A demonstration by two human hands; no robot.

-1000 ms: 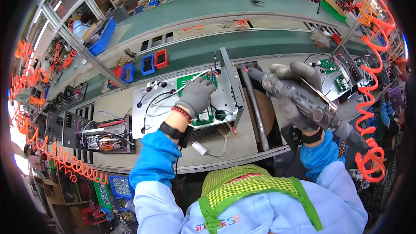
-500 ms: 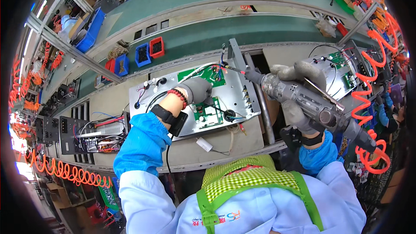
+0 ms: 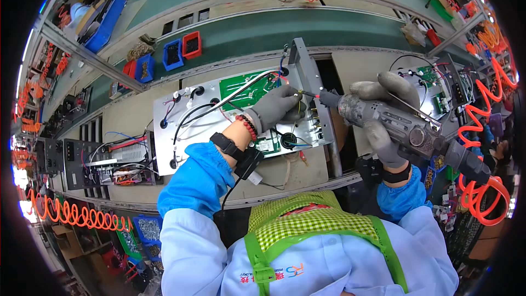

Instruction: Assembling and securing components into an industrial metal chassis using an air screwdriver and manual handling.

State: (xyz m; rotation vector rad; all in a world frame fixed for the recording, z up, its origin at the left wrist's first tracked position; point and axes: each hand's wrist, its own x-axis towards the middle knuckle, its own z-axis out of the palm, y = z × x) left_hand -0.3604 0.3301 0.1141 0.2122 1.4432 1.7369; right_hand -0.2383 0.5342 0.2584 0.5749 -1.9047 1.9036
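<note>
A silver metal chassis (image 3: pixel 165 148) with green circuit boards (image 3: pixel 233 90) and loose wires lies on the bench before me. My left hand (image 3: pixel 276 108), in a grey glove, is over its right part. The fingers are closed near the bit tip; whatever they pinch is too small to make out. My right hand (image 3: pixel 381 104), also gloved, grips a grey air screwdriver (image 3: pixel 394 126), its bit pointing left across the chassis's upright side wall (image 3: pixel 309 77). A thin metal rod (image 3: pixel 413 111) runs along the tool beside the right fingers.
Red (image 3: pixel 192 45) and blue bins (image 3: pixel 173 55) of small parts stand beyond the chassis. Another open unit (image 3: pixel 109 159) sits left, and one more (image 3: pixel 433 93) right. Orange coiled hoses (image 3: pixel 485 131) hang at both sides. A metal post (image 3: pixel 90 57) rises at the left.
My left hand has moved right, from above the boards to the bit tip. The chassis has shifted slightly left and up in view. My right hand keeps hold of the screwdriver.
</note>
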